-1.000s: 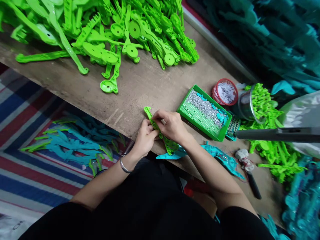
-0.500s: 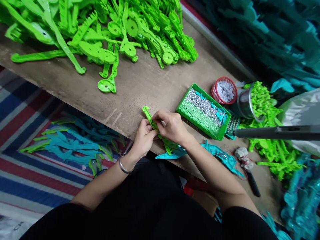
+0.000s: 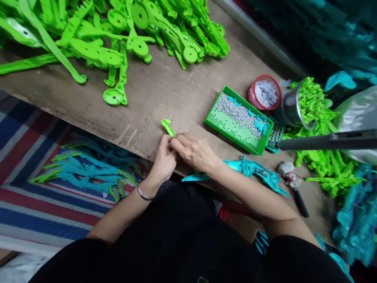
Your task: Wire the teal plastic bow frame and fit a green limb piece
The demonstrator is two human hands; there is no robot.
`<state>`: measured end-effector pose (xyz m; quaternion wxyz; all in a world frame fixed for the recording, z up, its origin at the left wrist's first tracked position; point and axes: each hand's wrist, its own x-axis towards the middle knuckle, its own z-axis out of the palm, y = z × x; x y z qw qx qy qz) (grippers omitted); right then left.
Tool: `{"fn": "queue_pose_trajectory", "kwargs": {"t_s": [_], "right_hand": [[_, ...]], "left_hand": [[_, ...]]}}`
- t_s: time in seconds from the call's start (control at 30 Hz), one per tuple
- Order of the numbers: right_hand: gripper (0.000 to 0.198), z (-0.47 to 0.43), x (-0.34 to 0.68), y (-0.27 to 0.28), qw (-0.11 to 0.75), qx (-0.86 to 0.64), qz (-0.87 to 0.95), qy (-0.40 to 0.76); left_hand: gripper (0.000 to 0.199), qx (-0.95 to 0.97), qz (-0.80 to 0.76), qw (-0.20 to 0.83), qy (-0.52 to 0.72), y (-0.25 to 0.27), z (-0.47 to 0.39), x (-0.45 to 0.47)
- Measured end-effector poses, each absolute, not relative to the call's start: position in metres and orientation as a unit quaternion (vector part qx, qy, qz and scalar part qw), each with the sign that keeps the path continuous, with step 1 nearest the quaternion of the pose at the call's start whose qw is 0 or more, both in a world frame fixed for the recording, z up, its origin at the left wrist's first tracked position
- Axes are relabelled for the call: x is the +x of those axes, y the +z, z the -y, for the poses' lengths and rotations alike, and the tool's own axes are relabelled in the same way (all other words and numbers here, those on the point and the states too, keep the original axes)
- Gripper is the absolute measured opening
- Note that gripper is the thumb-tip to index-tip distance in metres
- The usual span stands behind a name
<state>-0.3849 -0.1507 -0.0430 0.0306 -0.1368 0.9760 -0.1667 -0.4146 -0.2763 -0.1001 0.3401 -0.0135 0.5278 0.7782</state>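
Note:
Both hands meet at the near edge of the wooden bench. My left hand, with a metal bangle on its wrist, and my right hand both grip a long bright green plastic part. Only its hooked tip sticks out above my fingers; the rest is hidden under my hands. A teal plastic part lies on the bench just right of my right wrist.
A big heap of green plastic parts covers the far left of the bench. A green tray of small metal screws, a red basket, a metal can and more green parts stand at right. Teal parts lie on the striped floor mat.
The view has shifted slightly, so everything sits higher and further left in frame. My hands have closed over more of the green part, leaving only its tip showing.

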Motion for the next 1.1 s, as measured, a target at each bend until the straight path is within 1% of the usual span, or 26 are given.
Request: {"fn": "queue_pose_trajectory", "kwargs": {"t_s": [0.1,0.17,0.2,0.27,0.33,0.4,0.47,0.53,0.6,0.67,0.9,1.1], "right_hand": [[0.02,0.137,-0.384,-0.04,0.03,-0.082,-0.956,-0.281],[0.023,0.128,-0.374,-0.036,0.003,-0.028,-0.936,-0.352],[0.023,0.125,-0.366,-0.033,-0.017,0.003,-0.93,-0.367],[0.023,0.125,-0.344,-0.026,-0.048,0.058,-0.928,-0.365],[0.02,0.133,-0.32,-0.022,-0.052,0.086,-0.935,-0.339],[0.019,0.146,-0.299,-0.024,-0.041,0.079,-0.951,-0.296],[0.024,0.158,-0.285,-0.03,-0.045,0.065,-0.969,-0.234],[0.025,0.165,-0.278,-0.038,-0.069,0.052,-0.98,-0.177],[0.026,0.169,-0.275,-0.047,-0.098,0.039,-0.984,-0.147],[0.025,0.169,-0.275,-0.052,-0.115,0.038,-0.981,-0.151],[0.021,0.165,-0.276,-0.06,-0.135,0.124,-0.948,-0.259],[0.019,0.164,-0.278,-0.067,-0.142,0.149,-0.938,-0.28]], "left_hand": [[0.038,-0.026,-0.5,0.388,0.774,-0.094,0.275,-0.417],[0.037,-0.027,-0.501,0.408,0.763,-0.089,0.274,-0.418],[0.037,-0.026,-0.505,0.413,0.758,-0.087,0.274,-0.419],[0.037,-0.025,-0.514,0.422,0.747,-0.083,0.275,-0.42],[0.037,-0.023,-0.523,0.425,0.738,-0.081,0.276,-0.42],[0.037,-0.018,-0.531,0.426,0.732,-0.079,0.278,-0.419],[0.038,-0.009,-0.537,0.429,0.727,-0.078,0.28,-0.417],[0.046,0.006,-0.543,0.426,0.724,-0.077,0.281,-0.415],[0.056,0.024,-0.55,0.415,0.725,-0.078,0.281,-0.413],[0.063,0.041,-0.556,0.407,0.724,-0.079,0.281,-0.412],[0.065,0.065,-0.575,0.389,0.717,-0.084,0.279,-0.411],[0.078,0.08,-0.589,0.37,0.714,-0.09,0.278,-0.408]]}}
